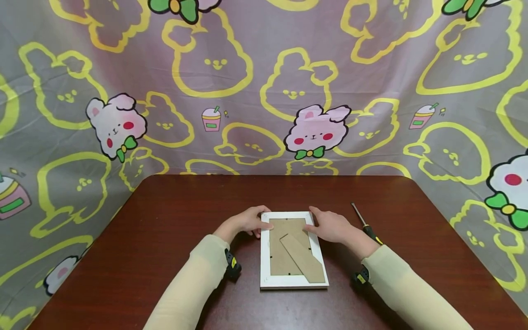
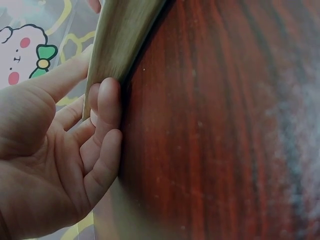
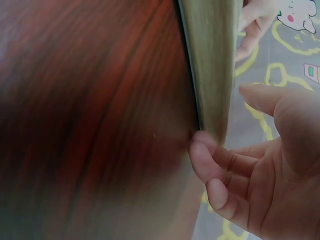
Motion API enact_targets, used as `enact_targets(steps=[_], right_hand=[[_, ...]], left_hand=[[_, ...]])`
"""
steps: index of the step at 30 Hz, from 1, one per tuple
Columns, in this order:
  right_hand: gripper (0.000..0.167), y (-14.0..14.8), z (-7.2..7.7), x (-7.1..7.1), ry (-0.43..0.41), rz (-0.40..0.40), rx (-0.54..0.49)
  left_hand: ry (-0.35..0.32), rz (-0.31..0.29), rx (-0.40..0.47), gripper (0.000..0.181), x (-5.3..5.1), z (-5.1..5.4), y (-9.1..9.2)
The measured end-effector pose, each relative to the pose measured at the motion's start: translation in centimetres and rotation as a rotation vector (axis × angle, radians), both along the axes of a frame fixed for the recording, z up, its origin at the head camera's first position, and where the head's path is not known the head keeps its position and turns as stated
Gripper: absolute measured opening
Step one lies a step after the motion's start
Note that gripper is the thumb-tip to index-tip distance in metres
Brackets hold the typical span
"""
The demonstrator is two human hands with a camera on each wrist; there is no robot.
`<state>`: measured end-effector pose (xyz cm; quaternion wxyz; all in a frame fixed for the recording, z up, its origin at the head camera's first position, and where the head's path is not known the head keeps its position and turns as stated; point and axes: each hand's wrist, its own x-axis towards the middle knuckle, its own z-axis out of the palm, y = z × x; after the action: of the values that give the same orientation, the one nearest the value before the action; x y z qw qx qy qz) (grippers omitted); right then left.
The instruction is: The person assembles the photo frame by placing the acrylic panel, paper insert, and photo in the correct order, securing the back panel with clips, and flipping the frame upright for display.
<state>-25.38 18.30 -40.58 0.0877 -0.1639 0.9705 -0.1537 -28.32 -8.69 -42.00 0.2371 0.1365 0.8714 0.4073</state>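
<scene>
A white picture frame (image 1: 265,256) lies back side up on the table, its brown backing board and slanted stand leg (image 1: 303,259) facing up. My left hand (image 1: 249,220) grips its far left side, the thumb over the top face and the fingers curled at the side edge. In the left wrist view those fingers (image 2: 107,107) touch the frame's pale side. At the far right corner, my right hand (image 1: 332,226) holds the frame with the thumb above the back. Curled fingertips (image 3: 202,155) meet the side edge in the right wrist view.
A screwdriver (image 1: 366,224) with a black and yellow handle lies right of the frame, partly behind the right forearm. The dark red-brown wooden table (image 1: 185,197) ends at a patterned cloth backdrop (image 1: 255,105).
</scene>
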Motion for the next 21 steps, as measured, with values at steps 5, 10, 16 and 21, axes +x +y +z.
enact_targets(steps=[5,10,16,21], right_hand=[[0.072,-0.68,-0.48,-0.31,-0.028,-0.010,-0.005],[0.068,-1.01,-0.48,-0.43,-0.045,-0.013,0.004],[0.060,-1.02,-0.23,-0.45,-0.051,-0.006,0.011],[0.059,-1.14,-0.24,-0.46,-0.068,-0.003,-0.001]], left_hand=[[-0.002,0.006,0.003,0.046,0.02,-0.03,0.07],[-0.007,0.007,0.002,0.045,0.00,-0.03,0.10],[0.007,0.011,0.003,0.044,0.13,-0.04,0.17],[0.029,0.035,0.012,0.047,0.57,-0.21,0.22]])
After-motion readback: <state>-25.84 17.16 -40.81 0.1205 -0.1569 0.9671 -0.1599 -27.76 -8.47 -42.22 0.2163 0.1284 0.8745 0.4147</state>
